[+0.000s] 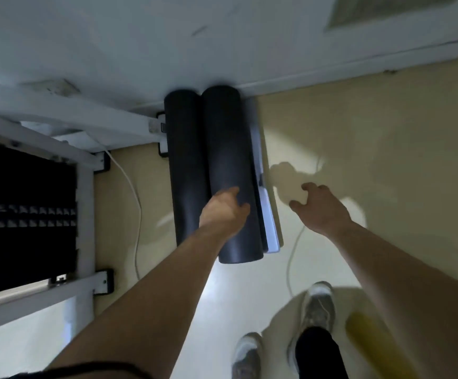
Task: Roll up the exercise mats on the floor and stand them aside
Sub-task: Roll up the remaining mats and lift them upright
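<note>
Evidently the rolled mat (227,149) stands on end at the wall (140,50); left hand (223,212) touches it, fingers loose; right hand (320,209) empty beside.

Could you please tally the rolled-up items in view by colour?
Dark grey rolled mats: 2
Yellow roll: 1
Total: 3
</note>
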`<state>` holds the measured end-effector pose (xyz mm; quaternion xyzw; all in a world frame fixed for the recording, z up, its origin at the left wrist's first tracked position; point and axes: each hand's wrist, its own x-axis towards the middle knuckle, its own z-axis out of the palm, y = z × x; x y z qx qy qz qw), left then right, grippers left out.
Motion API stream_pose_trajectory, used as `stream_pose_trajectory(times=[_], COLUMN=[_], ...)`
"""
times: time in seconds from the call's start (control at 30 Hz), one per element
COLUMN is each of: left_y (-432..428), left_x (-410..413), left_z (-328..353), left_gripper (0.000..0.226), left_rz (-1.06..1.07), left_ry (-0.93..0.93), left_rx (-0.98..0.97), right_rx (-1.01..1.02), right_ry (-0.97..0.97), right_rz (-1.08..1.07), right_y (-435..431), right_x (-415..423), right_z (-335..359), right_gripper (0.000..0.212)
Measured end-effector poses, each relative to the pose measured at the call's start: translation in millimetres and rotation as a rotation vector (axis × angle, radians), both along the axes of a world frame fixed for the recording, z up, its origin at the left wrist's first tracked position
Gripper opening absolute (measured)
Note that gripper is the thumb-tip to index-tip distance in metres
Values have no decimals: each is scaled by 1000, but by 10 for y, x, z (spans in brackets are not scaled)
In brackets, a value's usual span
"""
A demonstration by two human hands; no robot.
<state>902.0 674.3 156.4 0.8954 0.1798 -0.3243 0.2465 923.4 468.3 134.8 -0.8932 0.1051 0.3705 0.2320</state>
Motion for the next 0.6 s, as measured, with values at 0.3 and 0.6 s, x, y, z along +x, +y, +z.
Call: stream_pose_trajectory(times=[0.3, 0.6], left_y=[-1350, -3400], left_x=[-980, -2888], left_z=[1111, 1567], left_gripper=[51, 55], left_rz=[-433, -1005], left_ry=[-59, -88], left_rx=[-24, -43], right_rx=[-142, -292], right_ry=[-96, -13], right_rz=[-191, -635], right_y=[-1264, -3137], right_x=[-1750, -4674], right_z=[1480, 2106], right_gripper=[57, 58])
